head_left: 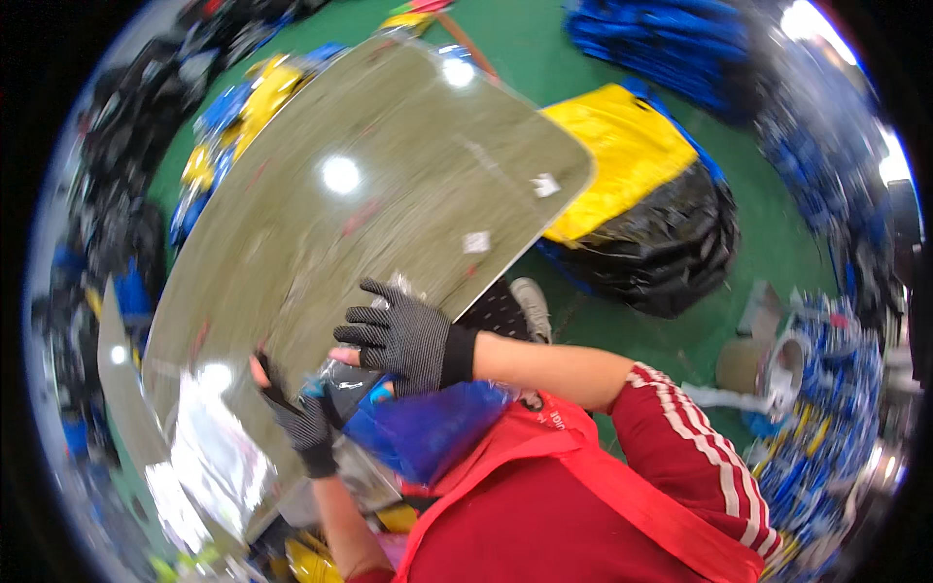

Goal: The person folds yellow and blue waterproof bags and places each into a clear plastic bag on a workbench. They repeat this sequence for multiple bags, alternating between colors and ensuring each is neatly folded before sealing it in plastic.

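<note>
Both my hands wear grey-and-black knit gloves with some bare fingertips. My right hand (pixel 403 337) hovers over the near edge of the table, palm down, its fingers stretched out to the left and apart. Under it lies a folded black-and-blue piece (pixel 347 381), partly hidden by the hand. A shiny blue plastic sheet or bag (pixel 423 428) bulges against my red apron (pixel 530 437). My left hand (pixel 297 416) is beside the black-and-blue piece, with its visible fingers extended upward; it is somewhat blurred.
The olive-grey table (pixel 408 146) bears small white labels (pixel 476 242) and clear plastic sheets (pixel 219 442) at its left end. A yellow-and-black bag (pixel 646 194) stands beyond the right edge. Blue bundles (pixel 661 44) lie on the green floor. A roll of tape (pixel 782 364) is at the right.
</note>
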{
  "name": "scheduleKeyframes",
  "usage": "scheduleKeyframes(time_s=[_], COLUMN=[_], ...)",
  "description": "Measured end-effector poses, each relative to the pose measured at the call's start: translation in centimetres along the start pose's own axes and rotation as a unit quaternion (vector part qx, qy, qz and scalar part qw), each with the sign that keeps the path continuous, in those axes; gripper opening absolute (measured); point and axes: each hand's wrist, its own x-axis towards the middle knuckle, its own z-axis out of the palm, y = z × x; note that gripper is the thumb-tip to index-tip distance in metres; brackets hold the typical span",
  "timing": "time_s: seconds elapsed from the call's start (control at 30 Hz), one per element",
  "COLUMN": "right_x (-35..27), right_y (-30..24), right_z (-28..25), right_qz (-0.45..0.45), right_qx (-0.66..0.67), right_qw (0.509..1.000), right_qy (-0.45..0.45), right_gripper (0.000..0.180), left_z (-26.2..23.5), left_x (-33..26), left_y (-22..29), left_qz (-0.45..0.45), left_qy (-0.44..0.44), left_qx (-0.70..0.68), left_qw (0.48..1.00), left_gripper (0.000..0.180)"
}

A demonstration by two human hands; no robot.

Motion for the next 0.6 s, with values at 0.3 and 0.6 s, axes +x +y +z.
scheduleKeyframes(time_s=[0.3,0.6], right_x=[-30.5,-33.7], right_y=[18.3,33.7], right_z=[3.5,-6.3], right_qz=[0.600,0.618], right_qx=[-0.239,-0.072], right_qw=[0.678,0.765], right_qy=[0.351,0.167], right_gripper=[0.039,0.041], left_z=[-3.2,-2.7], left_x=[-2.6,16.5], left_y=[-10.1,-4.4], left_qz=[-0.367,-0.140], left_qy=[-0.215,-0.236], left_qx=[-0.226,-0.463], left_qw=[0.877,0.843], left_gripper=[0.062,0.050])
